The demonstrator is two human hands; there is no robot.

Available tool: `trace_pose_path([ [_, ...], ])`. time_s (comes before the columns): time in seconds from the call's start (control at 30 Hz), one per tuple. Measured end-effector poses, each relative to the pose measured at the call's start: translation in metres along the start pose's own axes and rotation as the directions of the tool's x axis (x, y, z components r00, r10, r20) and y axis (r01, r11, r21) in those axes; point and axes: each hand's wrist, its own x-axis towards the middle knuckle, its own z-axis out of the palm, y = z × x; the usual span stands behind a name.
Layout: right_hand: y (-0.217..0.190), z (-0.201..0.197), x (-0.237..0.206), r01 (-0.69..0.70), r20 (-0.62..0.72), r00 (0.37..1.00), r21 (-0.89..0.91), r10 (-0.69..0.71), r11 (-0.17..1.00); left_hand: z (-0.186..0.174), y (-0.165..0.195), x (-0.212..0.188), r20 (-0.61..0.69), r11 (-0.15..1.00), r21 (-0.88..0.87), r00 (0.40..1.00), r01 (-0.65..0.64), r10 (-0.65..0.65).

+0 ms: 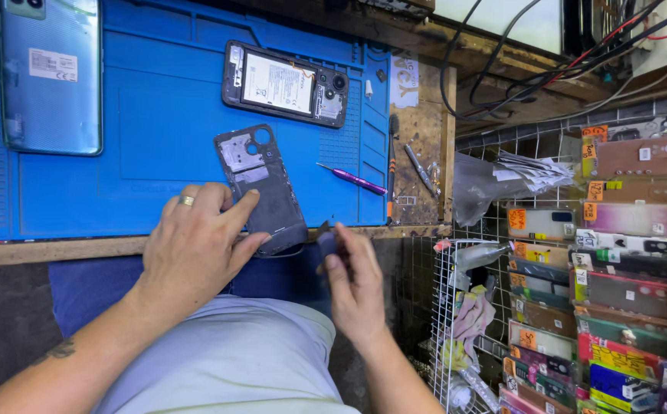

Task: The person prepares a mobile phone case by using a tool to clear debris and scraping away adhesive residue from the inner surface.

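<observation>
My left hand (195,245), with a ring on one finger, grips the near end of a dark grey phone inner frame (260,184) that lies on the blue work mat (157,115) and juts over the bench edge. My right hand (352,280) is off the bench to the right and pinches a small dark part (327,244) between thumb and fingers. An opened phone (285,84) with its battery showing lies farther back on the mat. A purple-handled screwdriver (356,180) rests on the mat to the right of the frame.
A light blue phone back cover (50,73) lies at the mat's far left. Small metal tools (419,169) sit on the wooden strip right of the mat. A white wire basket (463,322) and racks of coloured phone cases (624,253) fill the right. Cables hang at the upper right.
</observation>
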Motion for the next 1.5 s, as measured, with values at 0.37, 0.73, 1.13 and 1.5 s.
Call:
trace_pose_path([
  [0.37, 0.016, 0.012, -0.019, -0.414, 0.215, 0.910, 0.446, 0.354, 0.794, 0.004, -0.005, 0.011, 0.009, 0.953, 0.143, 0.964, -0.265, 0.267],
  [0.73, 0.002, 0.022, -0.013, -0.321, 0.146, 0.945, 0.239, 0.293, 0.916, 0.005, -0.010, 0.015, 0.070, 0.953, 0.112, 0.959, -0.281, 0.274],
  [1.13, 0.012, 0.034, -0.026, -0.159, 0.071, 0.986, 0.144, 0.150, 0.977, 0.006, -0.009, 0.016, 0.102, 0.963, 0.123, 0.968, -0.239, 0.228],
  [1.5, 0.016, 0.022, -0.020, -0.190, 0.121, 0.978, 0.192, 0.169, 0.963, 0.007, -0.010, 0.018, 0.102, 0.962, 0.121, 0.967, -0.245, 0.233],
])
